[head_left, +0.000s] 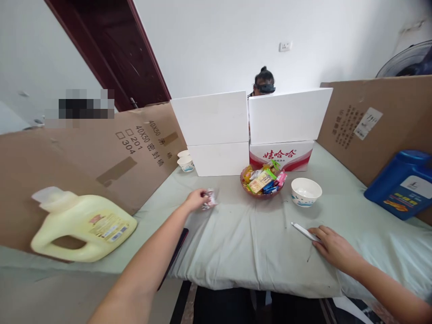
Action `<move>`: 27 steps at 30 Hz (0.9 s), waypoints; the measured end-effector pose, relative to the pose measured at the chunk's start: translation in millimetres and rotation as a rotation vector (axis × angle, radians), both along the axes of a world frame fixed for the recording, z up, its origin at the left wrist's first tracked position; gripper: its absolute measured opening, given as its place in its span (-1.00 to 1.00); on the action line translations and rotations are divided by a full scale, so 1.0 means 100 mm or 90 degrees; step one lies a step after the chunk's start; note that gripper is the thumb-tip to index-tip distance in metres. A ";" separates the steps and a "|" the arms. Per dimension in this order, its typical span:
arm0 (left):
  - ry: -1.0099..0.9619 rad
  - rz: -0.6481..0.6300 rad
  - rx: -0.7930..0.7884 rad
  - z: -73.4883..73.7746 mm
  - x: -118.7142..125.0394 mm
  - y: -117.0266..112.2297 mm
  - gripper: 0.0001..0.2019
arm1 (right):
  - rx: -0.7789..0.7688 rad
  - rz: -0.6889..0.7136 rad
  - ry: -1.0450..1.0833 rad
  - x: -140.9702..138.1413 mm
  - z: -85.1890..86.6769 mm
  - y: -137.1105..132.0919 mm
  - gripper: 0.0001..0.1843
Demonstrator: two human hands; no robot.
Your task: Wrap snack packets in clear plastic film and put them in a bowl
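My left hand [195, 199] reaches forward over the pale cloth-covered table [249, 243] and is closed on a small crinkled snack wrapper [209, 198]. My right hand [332, 246] rests on the cloth at the right, fingers curled, touching the near end of a thin white pen-like stick [303, 231]. Between the two hands, farther back, sits a glass dish of wrapped snacks [263, 181]. Just right of it stands a white bowl [306, 191].
A yellow detergent jug [83, 227] lies at the left and a blue jug [401, 183] at the right. Cardboard walls [101, 157] and white foam boxes [216, 130] fence the table. Small cups [185, 162] stand at the back left. Another person's head [264, 83] shows behind the boxes.
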State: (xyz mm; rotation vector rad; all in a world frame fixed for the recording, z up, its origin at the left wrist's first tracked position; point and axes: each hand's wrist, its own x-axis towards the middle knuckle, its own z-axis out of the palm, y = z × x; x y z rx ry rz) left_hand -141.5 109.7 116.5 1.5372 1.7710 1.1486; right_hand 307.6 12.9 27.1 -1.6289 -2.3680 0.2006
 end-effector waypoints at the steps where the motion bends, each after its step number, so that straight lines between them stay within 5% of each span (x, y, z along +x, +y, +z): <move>1: -0.003 -0.037 0.013 -0.05 0.16 -0.02 -0.71 | 0.038 -0.011 0.001 -0.04 -0.04 -0.01 -0.63; 5: 0.009 -0.212 0.104 -0.33 0.79 -0.28 -0.68 | 0.186 -0.037 0.004 -0.12 -0.19 -0.04 -0.64; 6: 0.034 -0.308 0.176 -0.42 0.91 -0.38 -0.70 | 0.207 -0.038 0.005 -0.12 -0.21 -0.05 -0.65; 9: 0.076 -0.465 0.270 -0.66 1.08 -0.63 -0.71 | 0.226 -0.036 0.008 -0.10 -0.24 -0.07 -0.66; 17: 0.020 -0.500 0.144 -0.74 0.80 -0.68 -0.54 | 0.209 -0.028 0.048 -0.22 -0.14 -0.06 -0.69; 22: 0.020 -0.496 0.135 -0.81 0.84 -0.65 -0.63 | 0.216 0.075 0.077 -0.84 0.10 -0.11 -0.65; 27: 0.003 -0.465 0.124 -0.87 0.84 -0.67 -0.46 | 0.241 0.159 0.013 -1.33 0.31 -0.13 -0.49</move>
